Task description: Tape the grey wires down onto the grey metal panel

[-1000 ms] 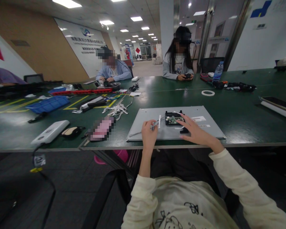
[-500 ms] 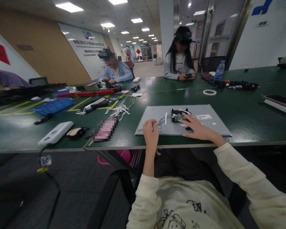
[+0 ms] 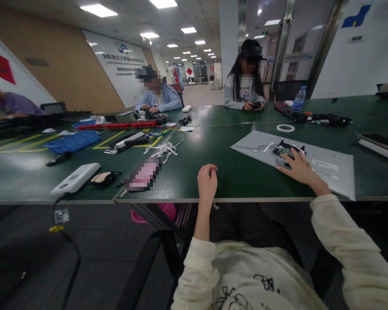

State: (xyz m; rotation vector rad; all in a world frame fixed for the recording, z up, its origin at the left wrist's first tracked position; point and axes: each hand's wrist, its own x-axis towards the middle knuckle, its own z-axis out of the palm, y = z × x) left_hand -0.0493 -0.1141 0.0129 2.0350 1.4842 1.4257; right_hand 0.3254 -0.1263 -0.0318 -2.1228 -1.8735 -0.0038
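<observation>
Toward the right of the bench [image 3: 207, 142], a gray panel [image 3: 317, 153] lay angled, the right grip [image 3: 299, 168] released and spread over its circuit board [image 3: 286, 151]; the left grip [image 3: 207, 181] curled well apart, contents impossible to tell.

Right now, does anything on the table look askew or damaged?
The panel sits askew under the right hand, angled to the edge of the table, one corner close to it. White strips lie in a loose tangle. No spill or damage stands out.
</observation>
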